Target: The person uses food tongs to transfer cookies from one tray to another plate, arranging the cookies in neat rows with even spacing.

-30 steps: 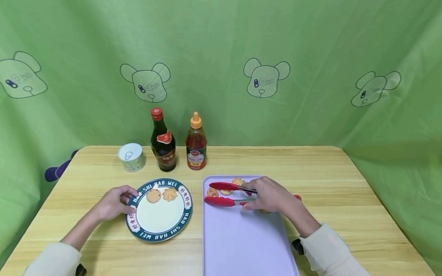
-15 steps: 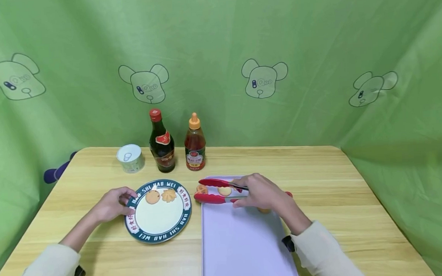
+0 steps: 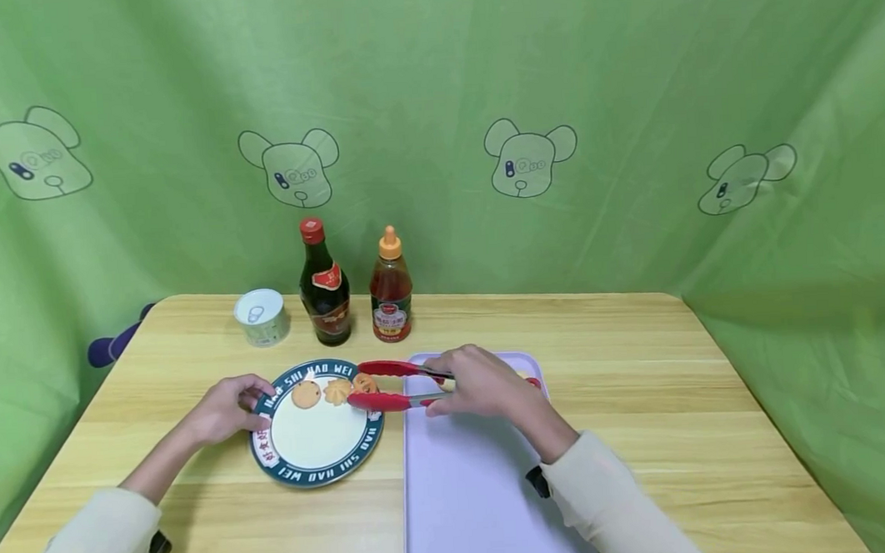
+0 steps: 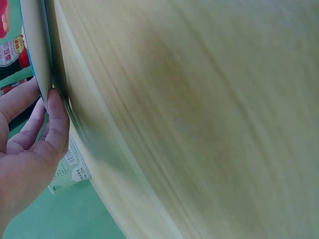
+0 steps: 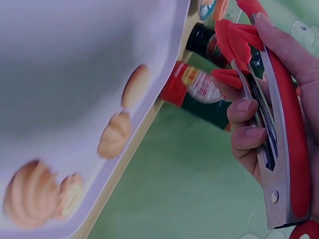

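Observation:
My left hand (image 3: pixel 232 411) pinches the left rim of a white plate (image 3: pixel 316 440) with a dark green lettered border. In the left wrist view, the thumb and fingers lie on either side of the plate's edge. On the plate sit a round cookie (image 3: pixel 307 394) and a flower-shaped cookie (image 3: pixel 338 390). My right hand (image 3: pixel 486 383) grips red-and-metal tongs (image 3: pixel 389 369) with its fingers around the arms. A pretzel-shaped cookie (image 3: pixel 365 384) shows between the red tong tips, over the plate's right rim. Whether it touches the plate cannot be told.
A lilac tray (image 3: pixel 484 491) lies right of the plate, with several cookies, including a large swirled one (image 5: pixel 31 195), along one end. Behind the plate stand a can (image 3: pixel 262 318), a dark red-capped bottle (image 3: pixel 326 291) and an orange-capped sauce bottle (image 3: pixel 392 294). A green curtain hangs behind.
The right hand has moved left, carrying the pretzel-shaped cookie in the tongs from the tray to the plate's right side. The left hand has stayed on the rim.

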Tool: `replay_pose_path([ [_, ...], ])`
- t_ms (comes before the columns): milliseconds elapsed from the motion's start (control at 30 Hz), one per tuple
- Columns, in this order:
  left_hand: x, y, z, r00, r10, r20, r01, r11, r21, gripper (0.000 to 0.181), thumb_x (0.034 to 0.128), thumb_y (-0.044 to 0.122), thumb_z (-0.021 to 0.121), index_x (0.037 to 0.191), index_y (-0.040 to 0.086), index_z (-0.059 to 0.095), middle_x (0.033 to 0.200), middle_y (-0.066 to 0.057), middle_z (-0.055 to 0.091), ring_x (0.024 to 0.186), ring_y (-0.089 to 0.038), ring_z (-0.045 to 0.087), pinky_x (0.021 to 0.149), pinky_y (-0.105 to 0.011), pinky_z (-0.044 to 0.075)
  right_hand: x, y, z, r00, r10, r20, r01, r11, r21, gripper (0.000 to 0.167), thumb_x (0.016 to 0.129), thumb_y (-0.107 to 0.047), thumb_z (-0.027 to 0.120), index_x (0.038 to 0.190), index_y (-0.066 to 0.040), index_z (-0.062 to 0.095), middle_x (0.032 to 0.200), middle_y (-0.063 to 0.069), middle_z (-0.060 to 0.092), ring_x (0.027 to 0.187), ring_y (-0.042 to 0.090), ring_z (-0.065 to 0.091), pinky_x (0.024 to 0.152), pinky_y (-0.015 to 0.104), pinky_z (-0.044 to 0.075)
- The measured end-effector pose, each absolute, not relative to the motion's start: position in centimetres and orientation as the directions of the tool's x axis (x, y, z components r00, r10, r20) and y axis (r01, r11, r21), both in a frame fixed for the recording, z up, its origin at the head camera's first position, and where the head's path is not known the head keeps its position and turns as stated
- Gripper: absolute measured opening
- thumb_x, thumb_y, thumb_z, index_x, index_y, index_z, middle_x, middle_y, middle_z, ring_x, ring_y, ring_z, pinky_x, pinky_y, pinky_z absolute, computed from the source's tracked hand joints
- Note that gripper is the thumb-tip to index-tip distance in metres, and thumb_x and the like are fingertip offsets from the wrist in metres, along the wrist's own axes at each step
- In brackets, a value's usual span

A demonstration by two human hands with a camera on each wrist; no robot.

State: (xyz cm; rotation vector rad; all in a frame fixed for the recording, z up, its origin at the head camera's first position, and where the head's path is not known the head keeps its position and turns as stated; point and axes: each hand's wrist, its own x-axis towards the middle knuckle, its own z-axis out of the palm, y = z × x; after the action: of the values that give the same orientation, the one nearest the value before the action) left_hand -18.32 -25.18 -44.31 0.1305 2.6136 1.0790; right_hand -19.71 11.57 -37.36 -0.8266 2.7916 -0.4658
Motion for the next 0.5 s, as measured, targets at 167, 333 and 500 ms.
replay_pose_path([
  [167,-18.3,-25.2,-44.2,-0.948,0.199,-0.249,-0.036,0.709,0.704,0.042,0.0745,0.007,0.075,0.113,-0.001,0.058,0.106,-0.015,0.060,0.097,-0.026,0.056,0.085,-0.041,0.052,-19.8,9.6,-37.6,-0.803,-0.587,-0.105,-0.531,0.784,-0.323,0.060,0.073,-0.039,0.079,0.123,-0.011,0.063,0.115,0.004,0.069,0.080,0.013,0.056,0.068,0.027,0.047],
  [333,-18.2,-25.2,-44.1,-0.947,0.210,-0.242,-0.024,0.707,0.707,0.041,0.0756,0.006,0.073,0.113,-0.002,0.058,0.105,-0.016,0.060,0.096,-0.026,0.056,0.084,-0.041,0.052,-19.8,7.7,-38.3,-0.791,-0.597,-0.136,-0.545,0.787,-0.289,0.060,0.074,-0.041,0.078,0.125,-0.014,0.062,0.104,0.001,0.069,0.076,0.011,0.051,0.063,0.023,0.041],
  [500,-18.1,-25.3,-44.1,-0.949,0.235,-0.211,0.015,0.701,0.713,0.034,0.0787,0.002,0.068,0.111,-0.003,0.059,0.104,-0.016,0.061,0.095,-0.026,0.057,0.085,-0.043,0.052,-19.7,5.9,-38.6,-0.764,-0.632,-0.134,-0.586,0.765,-0.266,0.061,0.075,-0.043,0.077,0.126,-0.015,0.061,0.087,-0.001,0.064,0.069,0.010,0.047,0.057,0.022,0.036],
])
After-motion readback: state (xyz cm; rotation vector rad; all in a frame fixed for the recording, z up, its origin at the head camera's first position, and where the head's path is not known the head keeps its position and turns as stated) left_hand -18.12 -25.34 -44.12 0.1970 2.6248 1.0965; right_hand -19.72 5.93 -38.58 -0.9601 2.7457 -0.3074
